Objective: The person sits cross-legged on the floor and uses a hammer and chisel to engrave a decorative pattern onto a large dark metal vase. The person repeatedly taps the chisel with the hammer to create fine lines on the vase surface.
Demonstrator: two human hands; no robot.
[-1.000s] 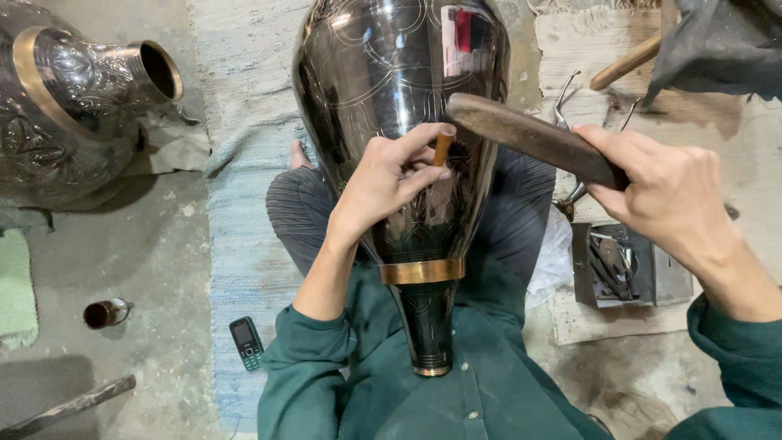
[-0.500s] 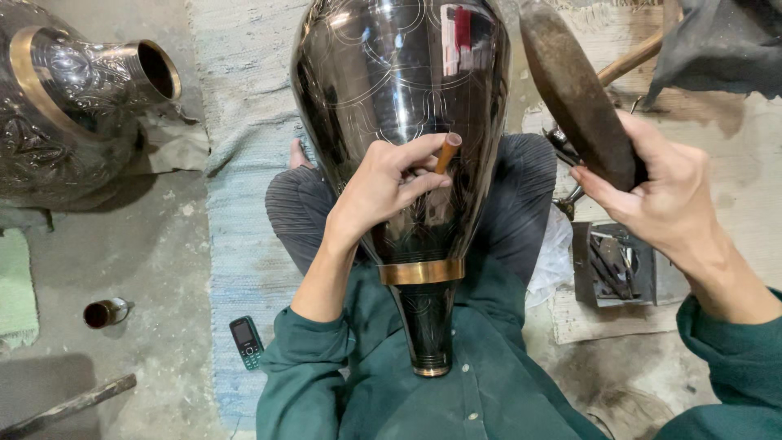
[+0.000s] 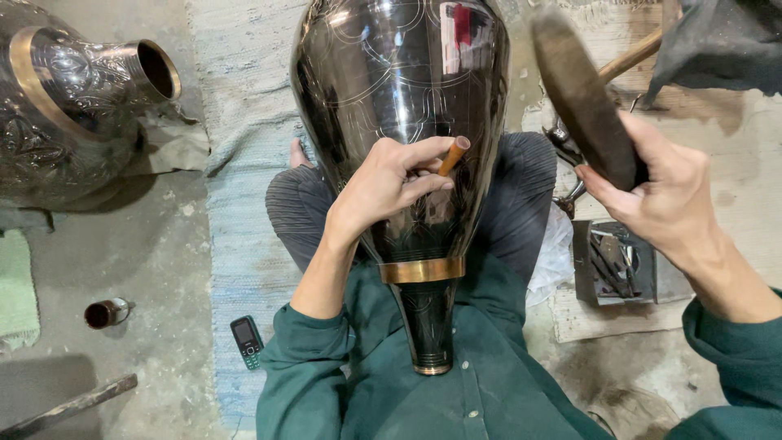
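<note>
The left hand (image 3: pixel 389 183) is curled around a short copper-coloured chisel (image 3: pixel 454 155), pinching it between thumb and fingers with its tip set against the dark vase (image 3: pixel 399 122). The right hand (image 3: pixel 664 195) is clenched on the handle end of a flat wooden mallet (image 3: pixel 580 94), raised up and to the right of the left hand with its broad face tilted toward the chisel.

The vase lies directly under the left hand, across the person's lap, narrow neck toward the chest and wide belly pointing away. It looks like polished sheet metal: stiff, probably weighty for its size, glossy and therefore slippery, with a finish that would likely dent or scratch under a stray blow. The brass band (image 3: pixel 421 270) at the neck and the neck itself look like the surest places to grip it; the belly seems too broad and smooth for 1 hand.

Left of the left hand, well apart on the floor, lie a small phone (image 3: pixel 247 341) and a second ornate vessel (image 3: pixel 73 114). Below the right hand sits a tray of tools (image 3: pixel 615 265).

Compared with 0.5 s ago, the mallet stands a little higher and more upright; 1 s ago it was down on the chisel. The left hand and vase have not shifted.
</note>
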